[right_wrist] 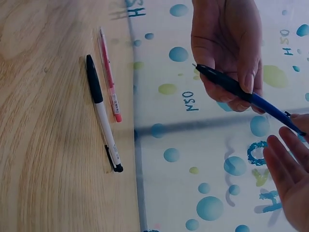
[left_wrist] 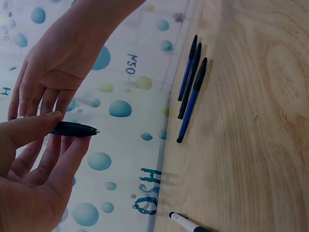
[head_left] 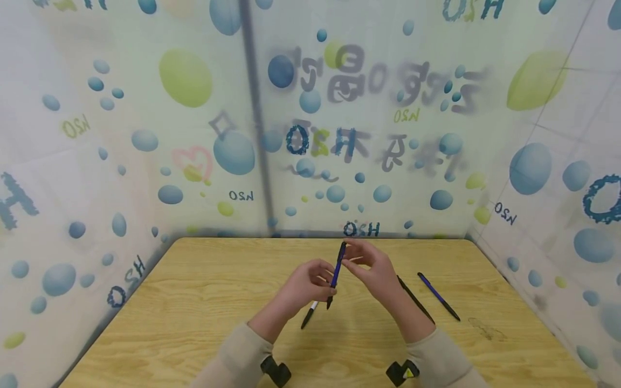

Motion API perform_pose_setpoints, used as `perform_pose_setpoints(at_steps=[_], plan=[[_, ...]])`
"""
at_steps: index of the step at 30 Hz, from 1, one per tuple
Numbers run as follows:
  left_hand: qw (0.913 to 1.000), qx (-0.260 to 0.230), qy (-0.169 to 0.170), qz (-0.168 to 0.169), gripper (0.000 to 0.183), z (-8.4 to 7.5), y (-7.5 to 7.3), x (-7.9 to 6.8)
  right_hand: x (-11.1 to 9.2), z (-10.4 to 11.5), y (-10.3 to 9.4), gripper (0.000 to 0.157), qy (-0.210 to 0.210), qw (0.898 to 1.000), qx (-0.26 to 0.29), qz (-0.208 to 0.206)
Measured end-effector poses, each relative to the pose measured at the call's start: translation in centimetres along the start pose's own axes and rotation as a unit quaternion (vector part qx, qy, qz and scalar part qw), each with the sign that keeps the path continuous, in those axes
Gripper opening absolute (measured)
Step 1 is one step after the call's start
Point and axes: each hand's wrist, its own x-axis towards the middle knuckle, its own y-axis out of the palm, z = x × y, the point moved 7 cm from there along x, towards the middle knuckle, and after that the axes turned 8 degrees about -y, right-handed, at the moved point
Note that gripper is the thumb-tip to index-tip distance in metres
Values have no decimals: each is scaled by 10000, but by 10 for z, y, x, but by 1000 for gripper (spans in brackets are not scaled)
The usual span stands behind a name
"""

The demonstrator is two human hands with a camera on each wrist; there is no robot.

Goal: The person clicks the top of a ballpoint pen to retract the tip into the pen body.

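Between my two hands a blue pen (head_left: pixel 336 272) with a dark grip is held up over the table, slanting, its point downward. My left hand (head_left: pixel 310 283) pinches it near the point end, thumb and fingers on the dark grip; the metal tip shows in both wrist views. My right hand (head_left: pixel 371 267) holds the upper end between thumb and fingertips, its other fingers spread loosely. Below my left hand lies a white pen (right_wrist: pixel 102 111) with a black grip. Next to it in the right wrist view is a pink pen (right_wrist: pixel 109 75).
Right of my right hand, a dark pen (head_left: pixel 414 299) and another blue pen (head_left: pixel 439 296) lie on the wooden table (head_left: pixel 233 269). The left wrist view shows three dark-and-blue pens side by side there. A patterned curtain (head_left: pixel 310 205) stands behind the table and along both sides.
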Motion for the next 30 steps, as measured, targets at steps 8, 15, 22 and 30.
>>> perform_pose_setpoints(at_steps=[8,15,22,30], plan=[[9982,-589,-54,-103,24,5,5,-2,-2,-3,-1,39,17,9986,495,-174],[9970,-743,-106,-191,21,8,5,-2,-3,-7,0,39,-406,9942,987,-124],[9960,-842,-51,-294,20,7,4,-5,-3,-6,1,44,-657,9898,1263,-46],[9954,-863,20,-417,18,3,4,-9,-3,-4,2,46,-761,9855,1516,50]])
